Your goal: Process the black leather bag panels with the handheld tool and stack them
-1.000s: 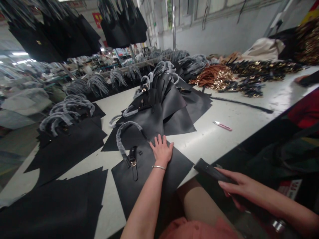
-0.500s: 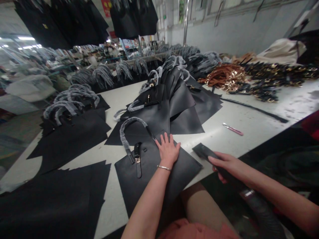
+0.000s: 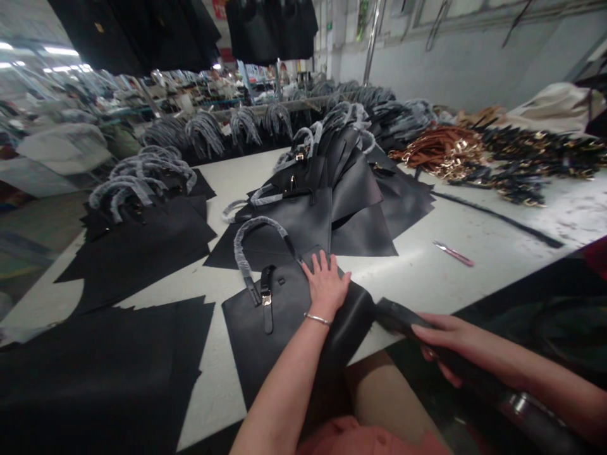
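A black leather bag panel (image 3: 289, 322) lies on the table before me, with a plastic-wrapped handle (image 3: 241, 243) and a short buckled strap (image 3: 267, 300) near its top. My left hand (image 3: 328, 284) presses on its upper right part, palm down and fingers spread. In my right hand (image 3: 443, 341) is a flat black hose nozzle (image 3: 401, 316), its fingers wrapped round it. The nozzle's tip is at the panel's right corner, which bulges and curls; whether they touch, I cannot tell. A metal clamp (image 3: 519, 403) joins the nozzle to a dark hose.
Black bag panels with wrapped handles are piled ahead (image 3: 355, 196) and at left (image 3: 142, 237). Black sheets (image 3: 109, 366) lie front left. On the right are pink-handled snips (image 3: 453, 253), a black strip (image 3: 497, 218), brown straps (image 3: 436, 148) and black straps with gold hardware (image 3: 512, 183).
The nozzle in my right hand has come up against the panel's right corner, which now curls where it lay flat. My left hand stays on the panel. The whole view has shifted slightly.
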Tool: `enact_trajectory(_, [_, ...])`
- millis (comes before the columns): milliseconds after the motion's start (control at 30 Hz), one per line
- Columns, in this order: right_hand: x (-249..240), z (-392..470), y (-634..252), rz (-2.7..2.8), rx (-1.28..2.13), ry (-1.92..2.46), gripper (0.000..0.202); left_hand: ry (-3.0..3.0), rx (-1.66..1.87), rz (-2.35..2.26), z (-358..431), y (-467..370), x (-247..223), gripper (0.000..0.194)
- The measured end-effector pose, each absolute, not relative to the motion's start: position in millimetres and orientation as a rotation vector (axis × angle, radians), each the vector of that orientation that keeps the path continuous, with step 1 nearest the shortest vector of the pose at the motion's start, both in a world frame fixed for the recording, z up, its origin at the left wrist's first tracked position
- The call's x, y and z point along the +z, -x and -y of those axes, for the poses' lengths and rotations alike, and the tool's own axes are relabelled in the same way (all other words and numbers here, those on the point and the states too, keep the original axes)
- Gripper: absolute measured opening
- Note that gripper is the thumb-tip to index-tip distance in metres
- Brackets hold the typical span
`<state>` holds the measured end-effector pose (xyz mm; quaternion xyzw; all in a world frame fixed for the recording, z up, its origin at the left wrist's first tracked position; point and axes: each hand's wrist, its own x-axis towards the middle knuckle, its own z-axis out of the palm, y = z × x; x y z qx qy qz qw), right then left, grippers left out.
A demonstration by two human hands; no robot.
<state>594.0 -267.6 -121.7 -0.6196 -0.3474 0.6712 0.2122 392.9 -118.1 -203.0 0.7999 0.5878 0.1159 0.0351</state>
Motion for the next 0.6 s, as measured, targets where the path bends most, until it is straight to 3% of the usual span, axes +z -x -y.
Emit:
enact_trajectory(233, [-118.7, 252.3, -605.8, 0.923, 1.531, 1.782, 0.06, -2.615, 0.346, -1.424, 121.4, -384.5, -200.6, 0.095])
enact_trajectory(333, [-112.1, 268.4, -617.8, 0.954, 1.664, 1.785, 0.064, -2.706, 0.286, -1.23, 121.3, -380.8, -201.9, 0.098])
enact_trajectory(600, [-104.4, 282.5, -617.8, 1.119, 1.943, 1.836, 0.063, -2.691, 0.212, -1.22, 119.0, -381.9, -202.8, 0.103])
